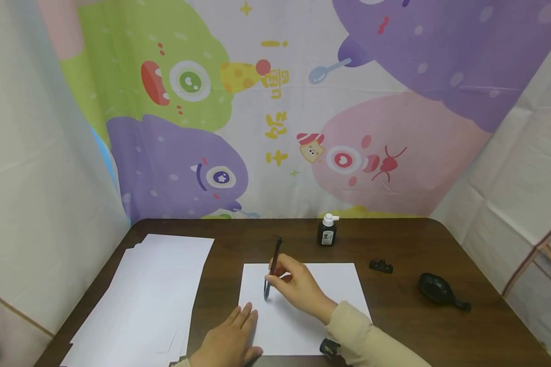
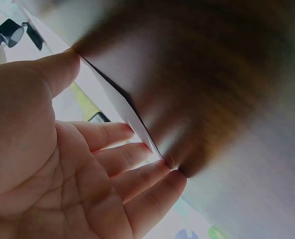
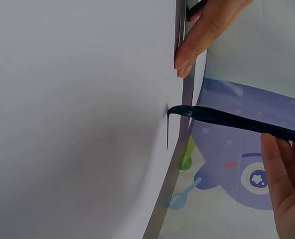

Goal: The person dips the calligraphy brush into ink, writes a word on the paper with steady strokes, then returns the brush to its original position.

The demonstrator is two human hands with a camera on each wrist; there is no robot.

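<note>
My right hand (image 1: 300, 290) pinches a dark writing brush (image 1: 275, 255) by its handle, nearly upright over a white sheet of paper (image 1: 335, 295). In the right wrist view the bristles (image 3: 180, 110) are bent against the sheet, and a thin black stroke (image 3: 167, 134) shows beside their tip. My left hand (image 1: 229, 336) lies flat with extended fingers, its fingertips resting on the sheet's left edge. From the left wrist view, the palm (image 2: 63, 184) and spread fingers appear over the blurred brown tabletop and the paper edge.
Left of the sheet lies a fanned stack of white paper (image 1: 142, 300). Behind it stands a black bottle (image 1: 327, 234) with a white nozzle cap. To the right are a small black brush rest (image 1: 381, 266) and a black handled dish (image 1: 436, 289). A cartoon-printed curtain (image 1: 275, 193) hangs behind the table.
</note>
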